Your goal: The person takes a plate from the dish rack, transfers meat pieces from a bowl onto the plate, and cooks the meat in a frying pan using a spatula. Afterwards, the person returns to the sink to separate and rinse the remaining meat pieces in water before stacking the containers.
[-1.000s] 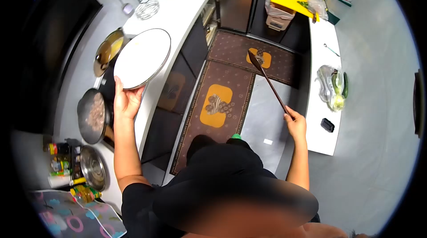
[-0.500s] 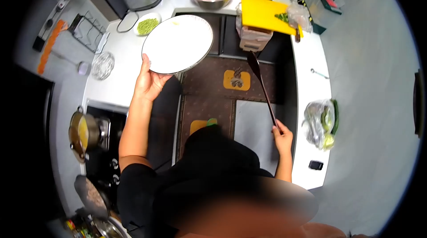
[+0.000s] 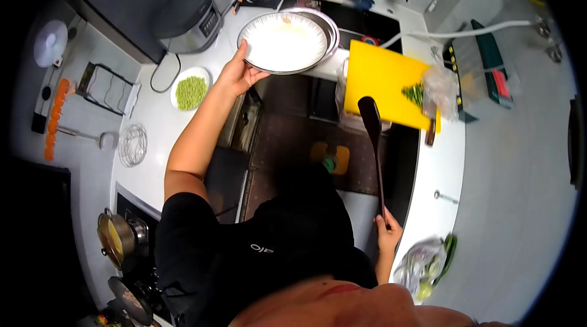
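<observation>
My left hand point(image 3: 237, 74) grips the near-left rim of a white plate point(image 3: 281, 47) with a dark edge. The plate is held over part of a metal bowl point(image 3: 332, 28) on the counter near the sink, hiding most of the bowl and what is in it. A long dark spatula point(image 3: 375, 137) is in my right hand point(image 3: 387, 235), fingers closed round the end of its handle. Its blade points away from me, in front of the yellow cutting board point(image 3: 384, 73).
Chopped greens point(image 3: 413, 94) and a knife point(image 3: 430, 125) lie on the board. A plate of green pieces point(image 3: 191, 92) and a rice cooker point(image 3: 188, 22) stand left. The stove holds a pot point(image 3: 116, 238) and a frying pan point(image 3: 131, 300). Bagged vegetables point(image 3: 422, 266) lie on the right counter.
I have moved forward toward the sink. The white plate has come across to the metal bowl and now covers part of it. The spatula is still in my right hand, pointing more straight ahead.
</observation>
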Demonstrator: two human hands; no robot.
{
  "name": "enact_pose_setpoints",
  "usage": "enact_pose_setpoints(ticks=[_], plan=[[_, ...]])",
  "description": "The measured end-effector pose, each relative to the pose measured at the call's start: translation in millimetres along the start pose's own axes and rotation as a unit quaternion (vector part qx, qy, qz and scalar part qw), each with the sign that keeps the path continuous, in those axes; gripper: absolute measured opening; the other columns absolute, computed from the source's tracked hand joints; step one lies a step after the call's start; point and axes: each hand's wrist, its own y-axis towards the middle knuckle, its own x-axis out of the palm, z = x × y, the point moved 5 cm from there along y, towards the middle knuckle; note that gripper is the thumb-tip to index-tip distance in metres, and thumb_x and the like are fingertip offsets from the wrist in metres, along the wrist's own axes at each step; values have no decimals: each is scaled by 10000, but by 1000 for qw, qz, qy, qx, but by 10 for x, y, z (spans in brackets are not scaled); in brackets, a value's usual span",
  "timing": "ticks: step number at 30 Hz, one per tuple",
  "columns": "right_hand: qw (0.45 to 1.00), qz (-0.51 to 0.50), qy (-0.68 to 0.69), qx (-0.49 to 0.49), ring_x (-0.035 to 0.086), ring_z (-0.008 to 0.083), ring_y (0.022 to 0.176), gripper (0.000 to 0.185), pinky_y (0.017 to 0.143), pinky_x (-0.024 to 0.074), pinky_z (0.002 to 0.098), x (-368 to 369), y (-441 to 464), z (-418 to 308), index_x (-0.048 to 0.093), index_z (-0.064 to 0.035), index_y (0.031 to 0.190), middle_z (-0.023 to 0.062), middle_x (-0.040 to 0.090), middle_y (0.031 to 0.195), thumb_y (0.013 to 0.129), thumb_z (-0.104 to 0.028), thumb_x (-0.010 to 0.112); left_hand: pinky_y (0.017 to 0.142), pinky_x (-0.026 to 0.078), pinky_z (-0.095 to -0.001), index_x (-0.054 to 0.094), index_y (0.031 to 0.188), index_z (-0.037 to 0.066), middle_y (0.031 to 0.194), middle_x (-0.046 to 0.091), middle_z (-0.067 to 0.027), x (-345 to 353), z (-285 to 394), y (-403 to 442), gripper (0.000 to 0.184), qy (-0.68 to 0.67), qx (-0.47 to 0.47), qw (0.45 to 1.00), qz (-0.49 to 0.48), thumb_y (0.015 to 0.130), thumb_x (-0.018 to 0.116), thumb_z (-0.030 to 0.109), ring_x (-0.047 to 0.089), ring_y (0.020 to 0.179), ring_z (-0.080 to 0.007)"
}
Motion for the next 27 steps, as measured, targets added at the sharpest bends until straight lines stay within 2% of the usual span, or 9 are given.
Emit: enact_pose_setpoints(ticks=[2, 3, 7, 11, 15, 16, 21, 25, 27], plan=[[999, -17, 19, 22, 479, 33, 560, 304, 509, 390, 170, -13, 337, 1, 624, -11, 1062, 11, 604, 722, 759, 18, 628, 643, 578, -342, 437, 1190, 54, 1077, 584, -124, 103, 150, 461, 583, 8, 0, 999, 33, 846, 464, 524, 635, 877, -236], [999, -25, -7, -35, 495, 40, 585, 311, 527, 397, 173, -13, 529, -177, 629, -20, 1056, 17, 611, 748, 751, 35, 624, 638, 579, -338, 441, 1186, 54, 1068, 589, -122, 170, 202, 726, 590, 9, -2, 999, 44, 841, 468, 531, 637, 871, -234], [997, -9, -44, -63, 523, 78, 609, 313, 567, 424, 202, -51, 1116, -430, 638, -17, 1028, 38, 613, 742, 723, 52, 635, 632, 571, -369, 460, 1170, 51, 1076, 590, -108, 388, 428, 1793, 550, 47, -20, 998, 30, 868, 441, 510, 643, 843, -231], [990, 18, -124, -71, 541, 104, 629, 309, 603, 441, 225, -72, 1305, -605, 641, -4, 1002, 55, 611, 738, 702, 69, 639, 751, 529, -425, 483, 1158, 55, 1041, 601, -81, 601, 595, 2664, 531, 144, -29, 987, 72, 872, 453, 501, 622, 887, -218], [991, 106, -79, 1, 530, 112, 616, 336, 598, 437, 225, 29, 1150, -601, 645, -30, 1014, 50, 593, 701, 704, 97, 617, 752, 522, -416, 500, 1159, 75, 1081, 581, -63, 681, 644, 3484, 531, 244, -89, 962, 81, 856, 480, 511, 606, 908, -219], [989, 121, -83, -17, 512, 108, 592, 331, 555, 421, 223, 81, 1107, -640, 640, -40, 1033, 46, 584, 691, 725, 77, 606, 761, 519, -413, 496, 1171, 81, 1110, 565, -59, 706, 645, 3640, 541, 262, -95, 958, 73, 848, 493, 515, 596, 923, -219], [973, 213, -48, 67, 472, 82, 546, 281, 493, 383, 213, 423, 955, -714, 623, -36, 1069, 36, 571, 674, 790, -17, 593, 735, 516, -383, 499, 1177, 88, 1114, 562, -55, 841, 732, 4189, 570, 350, -105, 930, 33, 836, 489, 545, 584, 935, -201], [955, 269, -19, 123, 455, 73, 538, 283, 493, 381, 207, 690, 967, -799, 604, -22, 1098, 42, 574, 701, 817, -46, 576, 671, 524, -343, 567, 1085, 117, 945, 624, -21, 1027, 788, 4529, 490, 522, -76, 850, -13, 841, 477, 532, 617, 809, -157], [950, 285, 19, 128, 454, 72, 539, 295, 493, 379, 203, 783, 1022, -814, 596, -22, 1111, 48, 574, 708, 818, -42, 572, 617, 523, -329, 610, 997, 116, 870, 632, -19, 1058, 745, 4625, 464, 538, -43, 842, 10, 828, 497, 533, 619, 738, -143]])
